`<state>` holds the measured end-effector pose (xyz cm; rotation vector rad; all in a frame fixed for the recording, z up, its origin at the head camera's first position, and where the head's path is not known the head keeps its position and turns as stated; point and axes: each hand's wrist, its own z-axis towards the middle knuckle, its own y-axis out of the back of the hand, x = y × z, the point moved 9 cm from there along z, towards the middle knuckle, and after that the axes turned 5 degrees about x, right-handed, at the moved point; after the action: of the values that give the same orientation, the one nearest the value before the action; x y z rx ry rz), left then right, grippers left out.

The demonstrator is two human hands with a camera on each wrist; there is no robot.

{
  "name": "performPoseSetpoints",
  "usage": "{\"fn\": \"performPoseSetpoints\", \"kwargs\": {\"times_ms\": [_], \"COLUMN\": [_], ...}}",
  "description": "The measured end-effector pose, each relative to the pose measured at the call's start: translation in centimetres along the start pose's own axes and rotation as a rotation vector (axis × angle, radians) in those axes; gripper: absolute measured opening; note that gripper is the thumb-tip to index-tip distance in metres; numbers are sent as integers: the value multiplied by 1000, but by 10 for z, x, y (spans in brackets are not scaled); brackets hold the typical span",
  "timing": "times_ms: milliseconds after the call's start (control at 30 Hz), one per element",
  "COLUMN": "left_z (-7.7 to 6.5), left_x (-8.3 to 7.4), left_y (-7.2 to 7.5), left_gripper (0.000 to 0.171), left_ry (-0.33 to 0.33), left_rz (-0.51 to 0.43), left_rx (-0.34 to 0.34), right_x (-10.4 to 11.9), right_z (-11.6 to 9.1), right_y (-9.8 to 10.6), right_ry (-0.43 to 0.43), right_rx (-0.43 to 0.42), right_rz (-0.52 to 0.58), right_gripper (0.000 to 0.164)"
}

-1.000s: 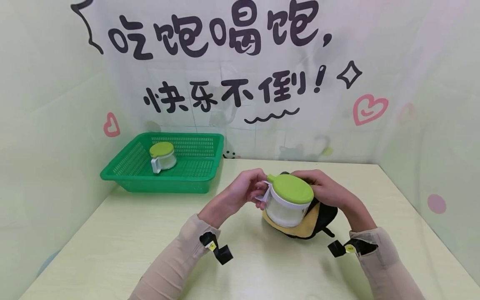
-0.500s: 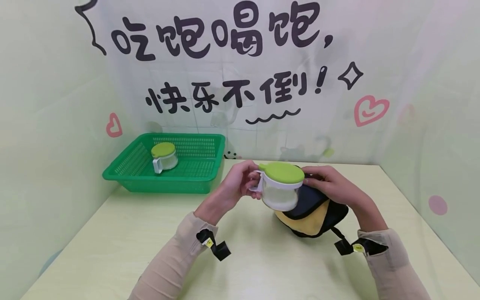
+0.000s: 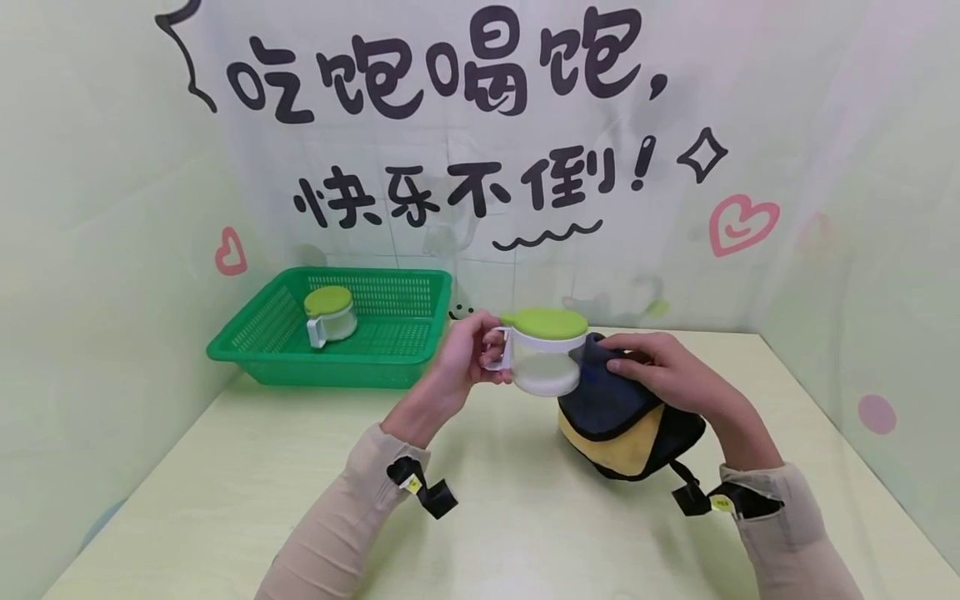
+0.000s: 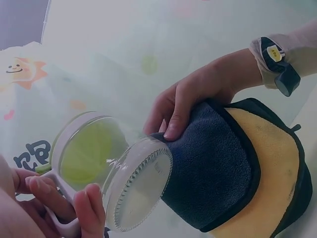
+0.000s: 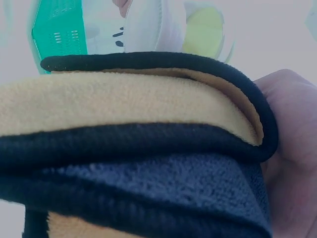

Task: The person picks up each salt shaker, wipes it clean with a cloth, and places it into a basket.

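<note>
My left hand (image 3: 465,357) grips the white handle of a clear glass seasoning jar (image 3: 545,367) with a green lid. The jar is held up above the table; in the left wrist view the glass base (image 4: 141,191) faces the camera. To its right, my right hand (image 3: 671,371) pinches a folded cleaning cloth (image 3: 611,396), dark navy on one side and yellow on the other with black edging. The thumb lies over the navy face. In the right wrist view the cloth's yellow layer (image 5: 124,101) fills the foreground and hides most of the fingers.
A green plastic basket (image 3: 337,371) stands at the back left of the pale wooden table (image 3: 480,517). Inside it sits a second seasoning jar (image 3: 333,321) with a green lid and white handle. A printed cloth wall (image 3: 465,275) rises behind the table.
My left hand has raised the jar and drawn it left, away from the cloth that was around it. My right hand has moved slightly right with the cloth.
</note>
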<state>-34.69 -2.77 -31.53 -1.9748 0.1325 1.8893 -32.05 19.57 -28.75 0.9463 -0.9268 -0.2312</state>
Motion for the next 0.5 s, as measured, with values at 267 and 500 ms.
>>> {"fn": "performPoseSetpoints", "kwargs": {"times_ms": [267, 500], "left_z": [-3, -6], "left_x": [-4, -9], "left_y": [2, 0], "left_gripper": [33, 33], "left_ry": [-24, -69], "left_rz": [52, 131], "left_rx": [-45, -103], "right_x": [9, 16], "right_z": [-2, -1], "right_y": [1, -1], "right_ry": [30, 43], "right_rx": [-6, 2], "right_rz": [6, 34], "right_gripper": [26, 24]}}
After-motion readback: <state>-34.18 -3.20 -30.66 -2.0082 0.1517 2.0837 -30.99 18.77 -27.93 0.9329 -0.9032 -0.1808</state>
